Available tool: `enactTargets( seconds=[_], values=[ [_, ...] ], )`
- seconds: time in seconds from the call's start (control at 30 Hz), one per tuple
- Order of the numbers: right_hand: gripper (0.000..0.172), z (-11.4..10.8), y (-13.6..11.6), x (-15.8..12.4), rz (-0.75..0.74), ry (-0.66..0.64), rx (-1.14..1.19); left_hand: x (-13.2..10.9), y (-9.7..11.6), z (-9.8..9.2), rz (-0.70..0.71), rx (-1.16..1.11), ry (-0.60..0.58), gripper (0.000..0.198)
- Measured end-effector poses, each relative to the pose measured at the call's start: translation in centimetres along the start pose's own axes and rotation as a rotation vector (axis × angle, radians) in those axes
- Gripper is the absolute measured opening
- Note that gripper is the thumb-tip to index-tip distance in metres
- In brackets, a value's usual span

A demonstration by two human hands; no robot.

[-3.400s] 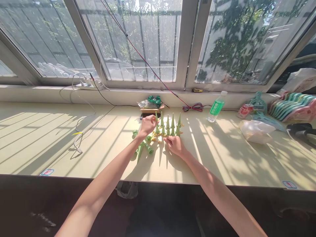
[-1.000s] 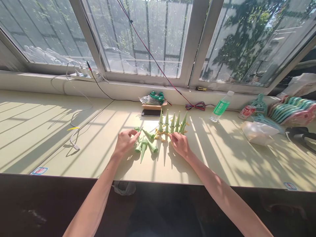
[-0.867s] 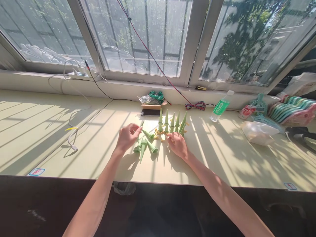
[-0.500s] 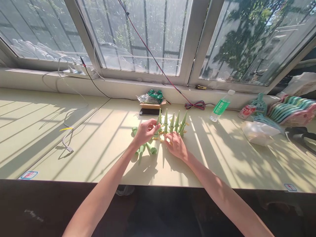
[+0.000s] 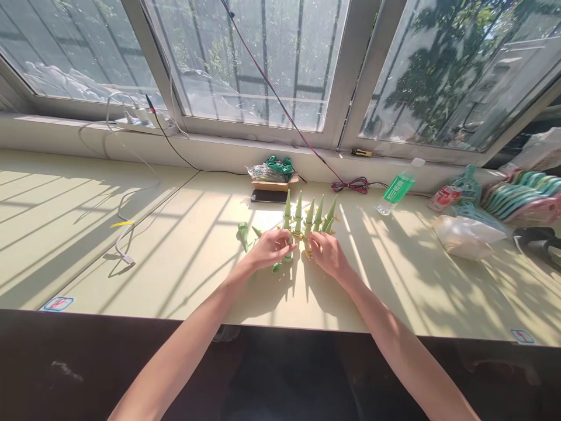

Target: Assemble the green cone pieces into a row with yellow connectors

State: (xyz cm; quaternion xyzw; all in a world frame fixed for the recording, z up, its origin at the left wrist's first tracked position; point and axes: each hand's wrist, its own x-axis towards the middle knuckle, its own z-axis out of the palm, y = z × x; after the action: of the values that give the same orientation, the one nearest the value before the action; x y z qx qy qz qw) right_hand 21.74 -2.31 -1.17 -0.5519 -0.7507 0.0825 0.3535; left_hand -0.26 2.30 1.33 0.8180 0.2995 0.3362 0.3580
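A green cone (image 5: 288, 257) is standing nearly upright on the near left side of the row (image 5: 298, 219), its narrow end pointing up and its wider base facing down; whether that base is touching the table (image 5: 184, 245) is hard to tell. The left hand (image 5: 266, 248) is pinching the cone between thumb and fingers, hiding part of its side. Just behind, the row is showing 5 tall, matte green tips, each tapering to a sharp point above a wider collar, and the rightmost is leaning right. Small yellow pieces (image 5: 298, 235) are poking out around the lower parts. The right hand (image 5: 328, 252) is curling its fingers against the row's near side; I cannot tell whether it is grasping anything. Left of the row, a loose cone (image 5: 242, 233) is lying with its wide end facing away from the person. Farther back, a phone (image 5: 269, 196) is lying before a small box (image 5: 274, 186), and to the right a bottle (image 5: 398, 190) is standing near a can (image 5: 445, 197).
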Motion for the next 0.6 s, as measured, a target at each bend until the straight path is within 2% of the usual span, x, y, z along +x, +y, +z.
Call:
enactTargets(
  seconds=[0.2,0.43,0.6],
  values=[
    [0.021,-1.2,-0.5,-0.3,-0.012,-0.095,-0.055,-0.2,-0.1,-0.3,0.029,0.014,-0.025,0.025],
    [0.013,-1.5,-1.1,-0.3,0.011,-0.181,-0.111,-0.1,0.2,-0.6,0.012,0.011,-0.094,0.02],
    [0.012,-1.6,-1.3,-0.3,0.049,-0.228,-0.137,-0.1,0.4,-0.6,0.013,0.021,-0.077,0.019]
  ],
)
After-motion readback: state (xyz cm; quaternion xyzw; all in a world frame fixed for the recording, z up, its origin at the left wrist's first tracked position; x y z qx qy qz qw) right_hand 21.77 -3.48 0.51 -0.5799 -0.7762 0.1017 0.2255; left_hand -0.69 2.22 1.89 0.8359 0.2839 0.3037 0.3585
